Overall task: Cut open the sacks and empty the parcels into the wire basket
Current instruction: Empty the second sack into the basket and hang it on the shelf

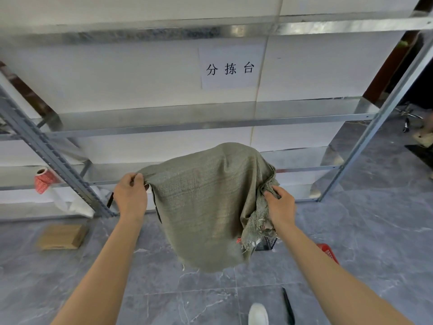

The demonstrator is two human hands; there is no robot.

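holds the green sack (206,202) up at mid-frame, left hand (131,195) pinching a corner and right hand (280,207) gripping the bunched edge, so the frayed end hangs over the wire basket (266,243) half hidden behind, seemingly to empty it.

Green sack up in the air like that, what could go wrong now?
The green sack hides almost all of the wire basket, so anything dropping out might miss it and hit the floor, where one cardboard parcel already lies. A slim black tool lies on the floor close to the white shoe; a step could land on it. The right hand grips a frayed edge, which might tear or slip.
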